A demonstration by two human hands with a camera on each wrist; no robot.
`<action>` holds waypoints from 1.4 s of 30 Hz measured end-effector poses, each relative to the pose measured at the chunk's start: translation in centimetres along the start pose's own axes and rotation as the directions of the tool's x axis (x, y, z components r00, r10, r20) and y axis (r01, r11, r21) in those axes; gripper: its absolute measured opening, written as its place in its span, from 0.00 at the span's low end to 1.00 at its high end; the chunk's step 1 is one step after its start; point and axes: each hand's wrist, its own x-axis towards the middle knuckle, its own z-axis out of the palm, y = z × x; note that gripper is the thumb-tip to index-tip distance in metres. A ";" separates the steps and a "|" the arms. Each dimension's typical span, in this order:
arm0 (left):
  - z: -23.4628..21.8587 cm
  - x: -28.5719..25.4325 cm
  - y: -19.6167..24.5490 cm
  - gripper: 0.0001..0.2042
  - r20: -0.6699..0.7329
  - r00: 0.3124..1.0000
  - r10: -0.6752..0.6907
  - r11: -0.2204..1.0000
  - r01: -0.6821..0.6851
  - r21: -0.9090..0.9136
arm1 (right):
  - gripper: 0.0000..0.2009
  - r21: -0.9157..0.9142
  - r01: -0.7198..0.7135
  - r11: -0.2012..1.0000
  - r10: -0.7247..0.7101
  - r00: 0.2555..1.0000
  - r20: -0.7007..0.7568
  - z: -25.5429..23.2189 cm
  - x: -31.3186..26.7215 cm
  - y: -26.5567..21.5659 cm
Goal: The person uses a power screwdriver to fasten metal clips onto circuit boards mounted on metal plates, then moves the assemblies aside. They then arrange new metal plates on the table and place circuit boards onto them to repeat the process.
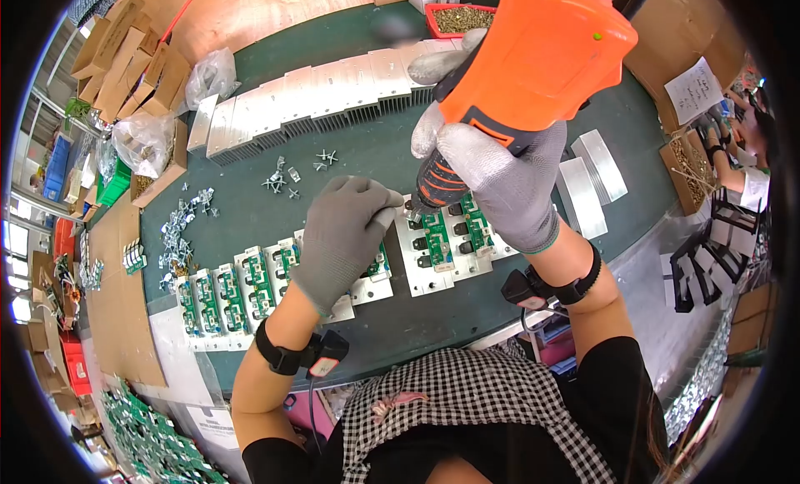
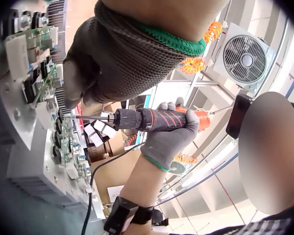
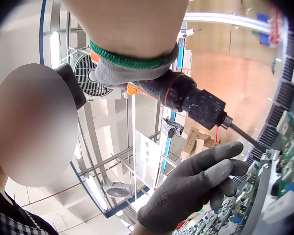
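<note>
My right hand (image 1: 515, 180) grips an orange and black power screwdriver (image 1: 542, 63), its nose angled down. In the right wrist view its long bit (image 3: 247, 138) meets a small metal clip (image 3: 269, 155) at the edge of a green circuit board (image 3: 293, 164). That board is one of several on finned aluminium heat sinks (image 1: 429, 285). My gloved left hand (image 1: 343, 238) hovers just left of the bit, over the boards. Its fingers (image 3: 213, 156) are loosely bent, and nothing shows between them in the right wrist view.
A row of bare heat sinks (image 1: 308, 100) lies along the back, with two more (image 1: 583, 196) at right. Loose metal clips (image 1: 177, 234) are scattered at left. A red tray of screws (image 1: 458, 19) stands behind, and a cardboard box (image 1: 687, 171) sits at the right edge.
</note>
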 end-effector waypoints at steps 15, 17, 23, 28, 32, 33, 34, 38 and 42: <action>3.3 1.9 -1.7 0.05 -0.017 0.994 0.107 0.978 -0.102 0.182 | 0.13 -0.191 0.003 0.982 -0.023 0.994 -0.104 2.1 1.1 -0.6; 2.5 1.7 -1.1 0.06 0.056 0.997 0.057 0.992 -0.063 0.107 | 0.14 -0.276 0.094 0.957 -0.123 0.988 -0.090 2.1 1.4 0.1; 2.2 0.8 0.4 0.07 0.028 1.000 0.009 1.000 -0.009 -0.012 | 0.29 -0.259 0.217 0.941 -0.251 0.962 -0.107 2.9 2.0 1.6; 3.1 0.6 0.1 0.07 0.017 1.000 0.005 1.000 -0.006 0.016 | 0.27 -0.184 0.127 0.975 -0.148 0.983 -0.108 2.4 1.7 1.4; 3.4 0.5 -0.3 0.08 0.000 0.999 0.044 0.997 -0.044 0.071 | 0.25 -0.171 0.070 0.983 -0.088 0.991 -0.097 2.3 1.3 0.7; 3.3 0.6 -0.2 0.08 0.003 0.999 0.043 0.996 -0.043 0.080 | 0.25 -0.173 0.069 0.982 -0.087 0.992 -0.095 2.4 1.3 0.7; 3.3 0.6 -0.2 0.08 0.008 0.999 0.043 0.995 -0.044 0.088 | 0.25 -0.179 0.067 0.982 -0.086 0.991 -0.099 2.4 1.3 0.7; 3.5 0.5 -0.2 0.09 0.060 0.998 -0.017 0.995 0.011 0.098 | 0.23 -0.213 0.084 0.973 -0.108 0.988 -0.105 2.8 1.1 0.8; 3.9 0.8 -0.7 0.10 0.038 0.999 0.002 0.991 -0.007 0.135 | 0.27 -0.370 0.267 0.890 -0.331 0.936 -0.120 3.5 1.7 2.1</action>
